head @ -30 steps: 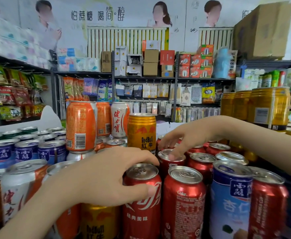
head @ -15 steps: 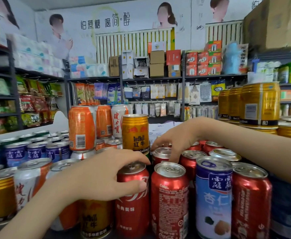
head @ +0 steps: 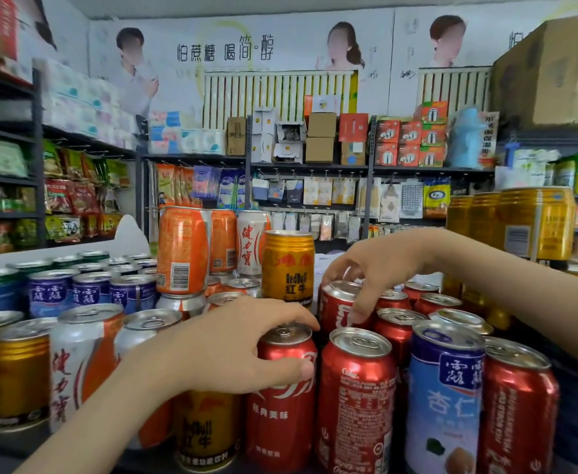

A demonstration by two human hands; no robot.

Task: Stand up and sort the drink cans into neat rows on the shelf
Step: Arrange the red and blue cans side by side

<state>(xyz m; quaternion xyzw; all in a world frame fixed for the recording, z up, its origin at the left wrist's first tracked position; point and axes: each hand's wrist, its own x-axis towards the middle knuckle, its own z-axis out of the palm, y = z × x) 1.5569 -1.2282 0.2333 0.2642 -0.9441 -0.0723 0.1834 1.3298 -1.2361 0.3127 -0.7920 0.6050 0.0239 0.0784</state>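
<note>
Shelf (head: 7, 449) was packed nearly wall to wall with upright drink cans, brands mixed. Gold cans (head: 537, 224) were stacked high at the right. Orange cans (head: 182, 251) stood on a second tier over silver tops, left of centre, and blue cans (head: 51, 295) ran in rows at the left. A Red Bull can (head: 287, 268) stood mid-pack, and a blue almond can (head: 446, 398) sat out of place among the reds in the front row. Left hand (head: 233, 350) gripped the front red cola can (head: 282, 405), fingers over the rim and thumb on the wall. Right hand (head: 373, 271) held a rear red can (head: 337, 306) one row back, fingers curled round its top and thumb down the side. My read on handling: likely full, so fairly heavy and stiff, with smooth painted walls that slip and dent if dropped. Best hold is the upper wall just under the rim, as both hands had. Room was tight. Neighbours touched on every side, so lifting straight up looked safer than sliding. The front row stood near the shelf edge, and the stacked orange tier looked easiest to topple if bumped.
</note>
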